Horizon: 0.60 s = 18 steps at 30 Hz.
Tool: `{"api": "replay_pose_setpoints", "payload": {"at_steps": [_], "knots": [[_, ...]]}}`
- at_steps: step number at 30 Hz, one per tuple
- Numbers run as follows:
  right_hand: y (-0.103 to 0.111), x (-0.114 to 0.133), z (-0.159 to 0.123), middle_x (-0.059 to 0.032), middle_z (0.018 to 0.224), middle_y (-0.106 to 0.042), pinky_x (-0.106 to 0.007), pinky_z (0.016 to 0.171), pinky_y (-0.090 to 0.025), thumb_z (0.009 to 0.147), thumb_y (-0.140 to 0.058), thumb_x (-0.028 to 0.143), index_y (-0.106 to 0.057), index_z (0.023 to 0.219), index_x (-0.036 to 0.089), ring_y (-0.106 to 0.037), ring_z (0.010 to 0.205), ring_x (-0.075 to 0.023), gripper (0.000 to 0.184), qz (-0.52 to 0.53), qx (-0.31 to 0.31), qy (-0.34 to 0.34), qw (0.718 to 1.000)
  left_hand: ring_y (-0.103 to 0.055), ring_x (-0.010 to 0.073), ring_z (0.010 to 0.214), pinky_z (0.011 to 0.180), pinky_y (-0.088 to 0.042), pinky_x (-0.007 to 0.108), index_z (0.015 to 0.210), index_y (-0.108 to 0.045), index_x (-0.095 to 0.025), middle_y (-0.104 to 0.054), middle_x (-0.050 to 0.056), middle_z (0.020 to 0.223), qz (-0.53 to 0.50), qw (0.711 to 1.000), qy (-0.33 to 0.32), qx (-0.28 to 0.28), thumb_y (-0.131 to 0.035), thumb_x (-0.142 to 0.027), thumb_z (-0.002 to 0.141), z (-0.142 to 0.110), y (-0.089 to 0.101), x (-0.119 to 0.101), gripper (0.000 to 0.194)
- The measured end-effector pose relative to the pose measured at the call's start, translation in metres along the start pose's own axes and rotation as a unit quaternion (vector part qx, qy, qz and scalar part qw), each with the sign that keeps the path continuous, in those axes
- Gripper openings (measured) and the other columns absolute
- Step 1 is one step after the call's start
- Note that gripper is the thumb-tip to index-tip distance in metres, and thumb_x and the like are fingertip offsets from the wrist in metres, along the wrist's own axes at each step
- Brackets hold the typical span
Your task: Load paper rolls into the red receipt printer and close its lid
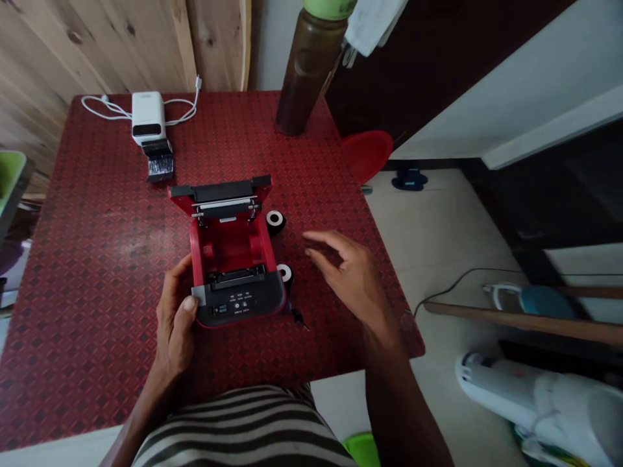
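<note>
Garment (248,428) over torso: alternating dark and pale greyish-white stripes, crosswise, bowing with the curve of the body; dark bands near black. Fabric type cannot be told. Forearms (402,395) bare along their visible length. Left hand (176,318) and right hand (351,275) both bare. Left thumbnail discernible, rounded, short. Finer skin detail on right too dim.
</note>
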State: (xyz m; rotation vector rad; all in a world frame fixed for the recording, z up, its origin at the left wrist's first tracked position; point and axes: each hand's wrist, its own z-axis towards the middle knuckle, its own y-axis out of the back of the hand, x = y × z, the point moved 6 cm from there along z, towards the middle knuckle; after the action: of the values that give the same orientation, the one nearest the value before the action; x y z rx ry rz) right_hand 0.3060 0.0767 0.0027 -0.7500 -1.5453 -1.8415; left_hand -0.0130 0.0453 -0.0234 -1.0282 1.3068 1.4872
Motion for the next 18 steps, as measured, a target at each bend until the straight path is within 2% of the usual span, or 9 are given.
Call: {"api": "replay_pose_setpoints", "payload": {"at_steps": [2, 4, 6, 9, 11, 14, 18], "knots": [[-0.014, 0.001, 0.023, -0.0138, 0.136, -0.084, -0.048, 0.099, -0.067, 0.102, -0.072, 0.02, -0.077, 0.139, 0.021, -0.083, 0.107, -0.0261, 0.037, -0.007, 0.02, 0.012, 1.0, -0.071, 0.0334, 0.126, 0.106, -0.056, 0.047, 0.16, -0.067, -0.026, -0.075, 0.01, 0.147, 0.003, 1.0, 0.0, -0.003, -0.056, -0.065, 0.11, 0.0, 0.001, 0.001, 0.064], [-0.033, 0.002, 0.045, -0.0151, 0.141, -0.081, -0.05, 0.106, -0.064, 0.098, -0.075, 0.016, -0.074, 0.142, 0.02, -0.08, 0.119, -0.0282, 0.045, -0.011, 0.046, 0.031, 0.998, -0.071, 0.0343, 0.128, 0.108, -0.056, 0.049, 0.16, -0.066, -0.025, -0.075, 0.011, 0.148, 0.0, 1.0, 0.009, -0.002, -0.057, -0.067, 0.11, 0.0, 0.001, 0.002, 0.066], [-0.05, 0.002, 0.06, -0.0134, 0.138, -0.081, -0.052, 0.114, -0.059, 0.095, -0.076, 0.015, -0.075, 0.135, 0.022, -0.076, 0.129, -0.03, 0.041, -0.008, 0.061, 0.047, 0.997, -0.07, 0.0349, 0.131, 0.111, -0.056, 0.05, 0.161, -0.065, -0.024, -0.074, 0.012, 0.15, -0.008, 1.0, 0.017, 0.001, -0.058, -0.067, 0.109, 0.0, 0.0, 0.002, 0.068], [-0.06, 0.0, 0.067, -0.0101, 0.128, -0.083, -0.051, 0.113, -0.058, 0.097, -0.072, 0.017, -0.075, 0.124, 0.023, -0.076, 0.124, -0.0292, 0.028, 0.007, 0.057, 0.049, 0.997, -0.071, 0.0347, 0.131, 0.111, -0.058, 0.05, 0.159, -0.066, -0.024, -0.075, 0.012, 0.149, -0.024, 1.0, 0.017, 0.003, -0.059, -0.067, 0.109, 0.001, -0.002, -0.001, 0.067], [-0.052, -0.002, 0.064, -0.0095, 0.126, -0.083, -0.049, 0.109, -0.06, 0.098, -0.067, 0.019, -0.072, 0.124, 0.023, -0.077, 0.119, -0.028, 0.027, 0.017, 0.039, 0.039, 0.998, -0.073, 0.0344, 0.129, 0.106, -0.061, 0.05, 0.158, -0.067, -0.024, -0.077, 0.012, 0.145, -0.04, 0.999, 0.016, 0.004, -0.06, -0.065, 0.109, 0.002, -0.003, -0.004, 0.065], [-0.023, 0.006, 0.053, -0.0092, 0.132, -0.082, -0.048, 0.111, -0.06, 0.1, -0.063, 0.021, -0.069, 0.128, 0.025, -0.078, 0.123, -0.026, 0.03, 0.051, -0.005, 0.029, 0.998, -0.074, 0.0343, 0.128, 0.104, -0.063, 0.049, 0.158, -0.067, -0.025, -0.077, 0.012, 0.145, -0.055, 0.998, 0.021, 0.009, -0.061, -0.064, 0.109, 0.002, -0.005, -0.006, 0.063], [0.025, 0.042, 0.03, -0.0061, 0.131, -0.085, -0.049, 0.114, -0.063, 0.097, -0.075, 0.024, -0.068, 0.129, 0.028, -0.081, 0.126, -0.0263, 0.033, 0.141, -0.032, 0.025, 0.989, -0.075, 0.0343, 0.127, 0.102, -0.064, 0.05, 0.16, -0.065, -0.027, -0.077, 0.011, 0.147, -0.068, 0.997, 0.027, 0.013, -0.062, -0.062, 0.109, 0.002, -0.006, -0.006, 0.062]]}}
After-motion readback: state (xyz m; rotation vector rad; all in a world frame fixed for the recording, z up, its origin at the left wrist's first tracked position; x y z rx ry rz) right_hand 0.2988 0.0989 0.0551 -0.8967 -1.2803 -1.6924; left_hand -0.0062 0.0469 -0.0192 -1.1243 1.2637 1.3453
